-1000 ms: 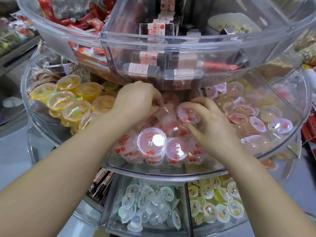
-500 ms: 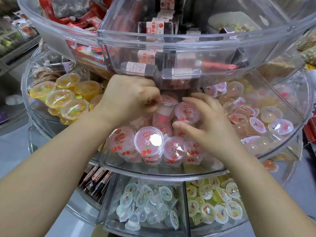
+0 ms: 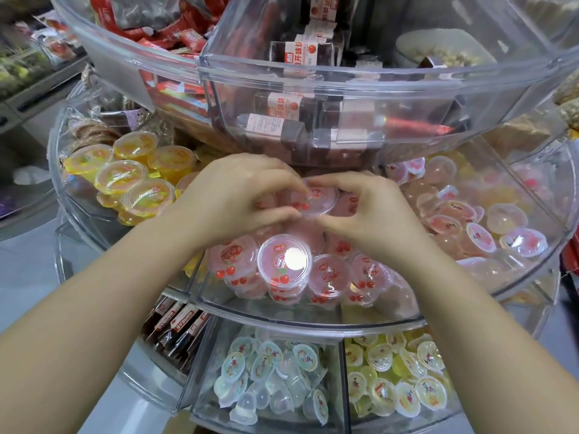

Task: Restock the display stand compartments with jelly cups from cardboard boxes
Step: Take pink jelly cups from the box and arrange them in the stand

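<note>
Both hands, left hand [image 3: 238, 195] and right hand [image 3: 372, 208], pinch one cherry jelly cup [image 3: 319, 198] at the middle compartment's [image 3: 282, 311] back edge; released carelessly, it may roll forward; cups near the front rim could topple out.

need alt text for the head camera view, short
Both hands, left hand and right hand, hold one pink cherry jelly cup over a heap of the same cups in the middle tier of a clear display stand. Yellow jelly cups fill the compartment to the left.
</note>
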Demonstrator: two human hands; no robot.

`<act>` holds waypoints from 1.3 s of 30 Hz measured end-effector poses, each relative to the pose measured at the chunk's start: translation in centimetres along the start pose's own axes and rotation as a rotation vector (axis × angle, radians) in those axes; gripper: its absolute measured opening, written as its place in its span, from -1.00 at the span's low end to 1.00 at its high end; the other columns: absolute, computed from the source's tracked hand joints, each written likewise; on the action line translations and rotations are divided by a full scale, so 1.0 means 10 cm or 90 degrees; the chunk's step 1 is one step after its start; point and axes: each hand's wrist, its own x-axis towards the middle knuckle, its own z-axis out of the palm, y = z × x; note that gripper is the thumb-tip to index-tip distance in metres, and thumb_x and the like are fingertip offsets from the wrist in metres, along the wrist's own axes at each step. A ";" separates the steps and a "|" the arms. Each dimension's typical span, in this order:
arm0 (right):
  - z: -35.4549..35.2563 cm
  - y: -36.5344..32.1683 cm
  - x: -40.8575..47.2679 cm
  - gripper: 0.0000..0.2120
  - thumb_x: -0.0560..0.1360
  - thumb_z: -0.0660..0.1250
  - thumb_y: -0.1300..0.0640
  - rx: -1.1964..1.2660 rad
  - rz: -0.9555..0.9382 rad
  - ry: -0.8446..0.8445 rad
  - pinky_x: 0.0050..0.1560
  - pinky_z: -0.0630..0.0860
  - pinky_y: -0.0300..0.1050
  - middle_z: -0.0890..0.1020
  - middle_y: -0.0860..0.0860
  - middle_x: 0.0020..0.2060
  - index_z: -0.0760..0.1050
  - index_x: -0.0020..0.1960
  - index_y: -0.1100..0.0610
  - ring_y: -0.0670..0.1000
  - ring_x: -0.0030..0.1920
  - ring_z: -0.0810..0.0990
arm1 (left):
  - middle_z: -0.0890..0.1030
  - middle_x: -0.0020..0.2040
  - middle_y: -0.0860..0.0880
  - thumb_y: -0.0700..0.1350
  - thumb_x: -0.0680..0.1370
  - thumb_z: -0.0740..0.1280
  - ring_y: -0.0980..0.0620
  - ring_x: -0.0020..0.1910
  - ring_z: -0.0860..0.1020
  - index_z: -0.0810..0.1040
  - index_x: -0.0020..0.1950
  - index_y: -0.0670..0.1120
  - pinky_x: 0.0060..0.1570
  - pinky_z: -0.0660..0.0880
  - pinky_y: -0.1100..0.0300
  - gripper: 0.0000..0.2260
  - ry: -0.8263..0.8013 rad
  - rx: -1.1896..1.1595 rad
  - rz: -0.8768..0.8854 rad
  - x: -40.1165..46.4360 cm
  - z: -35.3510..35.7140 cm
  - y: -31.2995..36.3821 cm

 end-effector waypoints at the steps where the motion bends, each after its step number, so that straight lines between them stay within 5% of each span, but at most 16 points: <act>1: 0.02 0.00 0.00 -0.55 0.28 0.46 -0.05 -0.019 -0.002 0.000 0.11 0.35 -0.36 0.63 -0.18 0.05 0.56 0.17 -0.10 -0.14 0.12 0.51 | 0.64 0.08 -0.07 0.05 0.42 0.42 -0.09 0.06 0.60 0.60 0.13 -0.11 0.03 0.53 -0.04 -0.65 -0.027 -0.016 -0.043 -0.01 0.02 -0.03; 5: 0.07 -0.02 0.02 -0.58 0.25 0.50 -0.05 -0.075 -0.019 0.015 0.12 0.39 -0.22 0.55 -0.26 -0.11 0.59 0.09 -0.05 -0.07 0.03 0.55 | 0.53 0.26 -0.08 0.20 0.38 0.36 -0.05 0.26 0.46 0.41 0.37 -0.02 0.24 0.38 0.08 -0.39 -0.110 -0.047 -0.154 -0.02 0.09 -0.08; 10: 0.08 -0.03 0.02 -0.51 0.20 0.41 -0.17 -0.109 -0.013 -0.055 0.23 0.38 0.02 0.59 -0.10 -0.05 0.50 0.08 -0.03 -0.01 0.06 0.53 | 0.60 0.15 -0.02 0.19 0.34 0.40 0.00 0.14 0.51 0.50 0.30 0.00 0.09 0.34 0.23 -0.43 -0.109 -0.094 -0.156 -0.03 0.10 -0.08; 15: 0.05 -0.03 0.00 -0.56 0.27 0.47 -0.08 -0.129 -0.038 -0.078 0.10 0.32 -0.14 0.42 -0.30 -0.21 0.48 0.11 -0.03 -0.13 -0.08 0.39 | 0.63 0.11 0.01 0.12 0.34 0.45 0.09 0.06 0.52 0.54 0.25 -0.03 -0.07 0.25 0.42 -0.49 -0.106 -0.134 -0.135 -0.04 0.08 -0.11; 19: 0.05 -0.02 0.02 -0.58 0.31 0.50 -0.01 -0.154 -0.038 -0.067 0.18 0.34 -0.05 0.51 -0.18 -0.09 0.50 0.12 0.03 -0.02 0.03 0.47 | 0.57 0.22 0.04 0.18 0.38 0.38 0.09 0.19 0.47 0.47 0.32 0.00 -0.04 0.16 0.50 -0.45 -0.130 -0.132 -0.159 -0.04 0.11 -0.14; 24: 0.02 0.05 0.02 -0.51 0.27 0.52 -0.03 -0.157 -0.035 -0.081 0.23 0.35 0.04 0.55 -0.11 0.06 0.48 0.16 -0.01 0.01 0.14 0.45 | 0.55 0.24 0.07 0.20 0.41 0.33 0.13 0.19 0.45 0.45 0.33 0.03 0.05 0.23 0.44 -0.47 -0.157 -0.156 -0.143 -0.07 0.06 -0.15; 36: -0.05 0.17 -0.06 -0.43 0.29 0.51 0.01 -0.096 -0.014 -0.057 0.19 0.22 -0.34 0.47 -0.11 0.18 0.44 0.27 -0.06 -0.12 0.23 0.37 | 0.51 0.31 -0.01 0.06 0.40 0.43 0.01 0.29 0.44 0.42 0.37 -0.06 0.25 0.30 0.19 -0.43 -0.154 -0.082 -0.099 0.05 0.16 -0.12; 39: -0.05 0.17 -0.07 -0.41 0.29 0.51 0.00 -0.110 -0.012 -0.061 0.20 0.21 -0.33 0.47 -0.12 0.20 0.42 0.28 -0.06 -0.11 0.24 0.37 | 0.51 0.31 0.00 0.02 0.39 0.46 0.06 0.29 0.44 0.44 0.35 -0.06 0.25 0.25 0.29 -0.44 -0.138 -0.121 -0.093 0.04 0.17 -0.13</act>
